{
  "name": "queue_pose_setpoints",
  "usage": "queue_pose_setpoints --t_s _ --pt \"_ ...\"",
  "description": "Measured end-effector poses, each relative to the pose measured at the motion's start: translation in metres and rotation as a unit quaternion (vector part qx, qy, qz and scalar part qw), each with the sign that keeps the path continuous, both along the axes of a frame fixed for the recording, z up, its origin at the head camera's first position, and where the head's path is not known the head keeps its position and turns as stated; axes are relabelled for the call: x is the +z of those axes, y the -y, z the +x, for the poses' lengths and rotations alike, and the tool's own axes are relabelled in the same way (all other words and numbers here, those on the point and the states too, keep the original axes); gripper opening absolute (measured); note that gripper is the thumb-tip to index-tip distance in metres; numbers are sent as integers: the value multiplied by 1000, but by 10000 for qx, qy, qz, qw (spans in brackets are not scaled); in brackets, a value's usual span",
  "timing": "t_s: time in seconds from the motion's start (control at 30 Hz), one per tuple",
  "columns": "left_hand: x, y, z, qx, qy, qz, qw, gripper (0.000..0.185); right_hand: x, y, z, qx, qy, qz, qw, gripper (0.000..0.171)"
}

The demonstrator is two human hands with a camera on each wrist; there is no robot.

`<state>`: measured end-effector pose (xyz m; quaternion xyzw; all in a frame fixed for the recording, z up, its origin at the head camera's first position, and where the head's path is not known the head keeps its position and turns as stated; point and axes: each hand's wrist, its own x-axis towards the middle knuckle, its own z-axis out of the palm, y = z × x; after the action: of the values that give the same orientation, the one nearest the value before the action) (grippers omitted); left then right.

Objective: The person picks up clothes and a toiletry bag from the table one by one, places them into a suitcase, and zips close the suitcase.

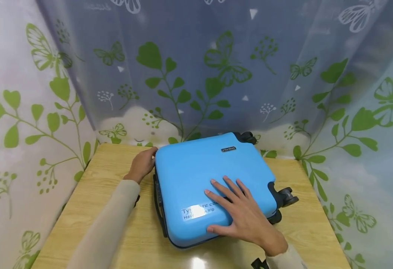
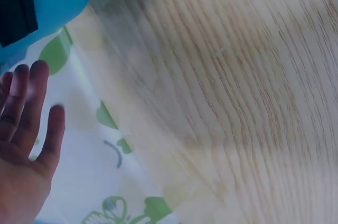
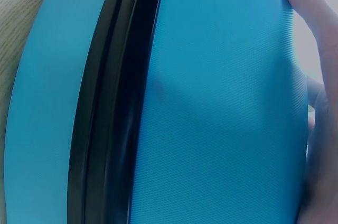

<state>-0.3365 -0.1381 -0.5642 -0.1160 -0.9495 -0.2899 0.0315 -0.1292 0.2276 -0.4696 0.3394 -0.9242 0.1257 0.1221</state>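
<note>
- I see a blue hard-shell suitcase (image 1: 209,179) lying flat on the wooden bench (image 1: 89,209), its wheels (image 1: 288,196) pointing right.
- The right hand (image 1: 245,216) lies palm-down on the top shell, fingers (image 1: 223,188) straight and spread, gripping nothing.
- The left hand (image 1: 142,164) sits at the suitcase's far-left corner; the fingers look loosely extended in the wrist view, though contact is hard to confirm.
- A leaf-and-butterfly curtain (image 1: 196,74) hangs behind the bench.

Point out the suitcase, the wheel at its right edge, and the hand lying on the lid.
blue suitcase (image 1: 196,168), head view, middle of the bare lid.
wheel (image 1: 287,196), head view, on the black caster.
right hand (image 1: 245,216), head view, back of the hand, fingers flat on the lid.
</note>
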Motion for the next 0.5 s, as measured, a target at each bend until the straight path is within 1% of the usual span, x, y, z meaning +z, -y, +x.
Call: queue_pose_setpoints --t_s 0.1,0.17,0.2,0.23,0.27,0.33,0.4,0.43,0.47,0.5 --pt "0 7 0 -37 470 585 9972 31 -1 3 -1 10 -113 22 9999 88" --pt "2 11 0 -78 809 990 9918 36 -2 4 -1 -6 -172 50 9998 89" --pt "3 12 0 -122 1000 1244 9871 39 -2 4 -1 -17 -199 70 9998 89" --pt "5 14 -1 -162 1187 1542 9807 42 -2 4 -1 -18 -216 85 9997 90" --pt "7 15 -1 -195 1380 1861 9726 45 -2 3 -1 -10 -221 96 9997 90" --pt "13 16 -1 -249 1694 2455 9541 52 -1 0 -2 26 -209 93 9997 90" --pt "21 16 -1 -361 1935 2971 9343 58 0 -6 -4 30 -194 31 9998 88" --pt "24 16 -1 -421 2012 3146 9267 61 1 -11 -5 -6 -178 -11 9998 86" --pt "28 15 0 -486 2071 3258 9212 62 1 -16 -7 -76 -166 -65 9998 84" --pt "31 14 1 -551 2105 3307 9183 63 2 -21 -8 -182 -147 -127 9996 81"
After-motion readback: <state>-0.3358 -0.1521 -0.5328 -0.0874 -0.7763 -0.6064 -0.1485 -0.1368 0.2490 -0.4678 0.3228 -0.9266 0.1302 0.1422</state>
